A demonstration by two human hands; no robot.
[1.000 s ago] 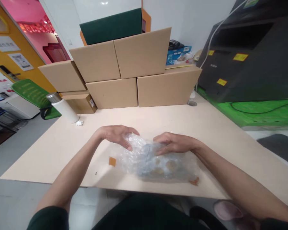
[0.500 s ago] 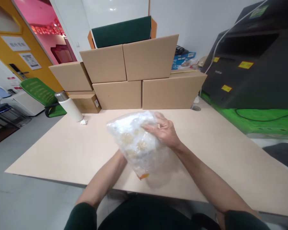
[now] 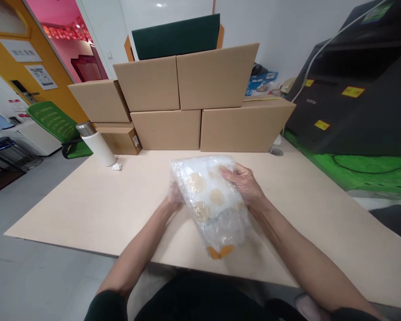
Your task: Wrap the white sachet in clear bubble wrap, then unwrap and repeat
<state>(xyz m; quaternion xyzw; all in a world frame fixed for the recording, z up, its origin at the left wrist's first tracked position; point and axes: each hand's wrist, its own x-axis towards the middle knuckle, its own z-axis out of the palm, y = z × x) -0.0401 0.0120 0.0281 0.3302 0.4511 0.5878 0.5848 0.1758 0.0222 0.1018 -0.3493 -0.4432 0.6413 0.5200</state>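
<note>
A clear plastic bag (image 3: 225,227) is held up over the table in front of me. Inside is something white and soft-looking with round tan spots (image 3: 216,196), and two orange tips show at the bag's lower end. My right hand (image 3: 247,183) is closed on the bag's right side, thumb on the front face. At the left edge, my left hand (image 3: 175,195) holds the bag from behind, its fingers mostly covered by the plastic.
Cardboard boxes (image 3: 165,130) stand stacked along the table's (image 3: 120,209) far edge, a dark green box (image 3: 177,38) on top. A white bottle with a metal cap (image 3: 99,148) and a crumpled white scrap (image 3: 116,167) stand at the left. A large black case (image 3: 354,111) is at the right.
The bag has moved right and turned, so its spotted face shows more squarely. Both hands have shifted right with it, and more of my left hand shows at its edge.
</note>
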